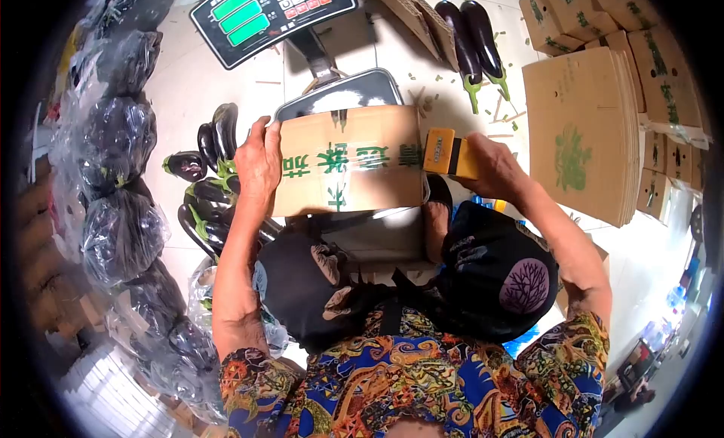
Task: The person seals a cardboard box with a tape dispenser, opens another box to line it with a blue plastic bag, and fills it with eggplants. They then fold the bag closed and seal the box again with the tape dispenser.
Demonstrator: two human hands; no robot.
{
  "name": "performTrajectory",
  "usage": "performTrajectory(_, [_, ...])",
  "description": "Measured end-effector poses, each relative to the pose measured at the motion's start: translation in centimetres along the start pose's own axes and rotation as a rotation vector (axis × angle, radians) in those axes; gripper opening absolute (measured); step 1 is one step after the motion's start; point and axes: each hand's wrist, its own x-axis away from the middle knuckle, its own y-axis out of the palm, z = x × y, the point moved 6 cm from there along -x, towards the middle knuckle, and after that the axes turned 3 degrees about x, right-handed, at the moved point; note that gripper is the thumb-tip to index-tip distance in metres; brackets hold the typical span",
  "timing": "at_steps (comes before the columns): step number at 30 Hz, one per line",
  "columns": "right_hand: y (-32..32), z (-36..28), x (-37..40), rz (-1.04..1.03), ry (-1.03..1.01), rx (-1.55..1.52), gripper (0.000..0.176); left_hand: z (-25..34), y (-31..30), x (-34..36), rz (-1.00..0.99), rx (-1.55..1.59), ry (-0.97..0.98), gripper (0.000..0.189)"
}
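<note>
A closed cardboard box (351, 189) with green printed characters rests on the platform of a scale (339, 95). Shiny clear tape runs across its top. My left hand (259, 162) grips the box's left end, fingertips at the upper left corner. Off the opposite end, my right hand (494, 169) is closed around a yellow, boxy hand tool (439, 151) with a black band. The tool's near end is right at the box's right edge. Several loose dark eggplants (219, 136) lie on the floor beside my left hand.
The scale's lit display (240, 15) stands beyond the box. Bagged eggplants (117, 144) line the left side. Two long eggplants (469, 46) lie near an open carton flap (415, 19), among scattered stem bits. Flattened cartons (577, 129) and stacked boxes (656, 76) are at right.
</note>
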Motion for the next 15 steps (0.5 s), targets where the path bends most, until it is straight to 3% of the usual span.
performTrajectory(5, [4.5, 1.6, 0.7, 0.055, 0.142, -0.231, 0.053, -0.1, -0.3, -0.3, -0.022, 0.037, -0.034, 0.045])
performTrajectory(7, [5.3, 2.2, 0.6, 0.127, 0.100, -0.253, 0.058, 0.2, -0.5, -0.2, -0.024, -0.009, -0.006, 0.046])
performTrajectory(10, [5.7, 3.4, 1.3, 0.143, 0.046, -0.165, 0.060, 0.3, -0.4, -0.3, -0.026, -0.008, -0.020, 0.046])
performTrajectory(15, [8.2, 9.9, 6.2, 0.011, 0.225, 0.014, 0.058, 0.3, -0.3, -0.2, -0.035, -0.007, -0.018, 0.046])
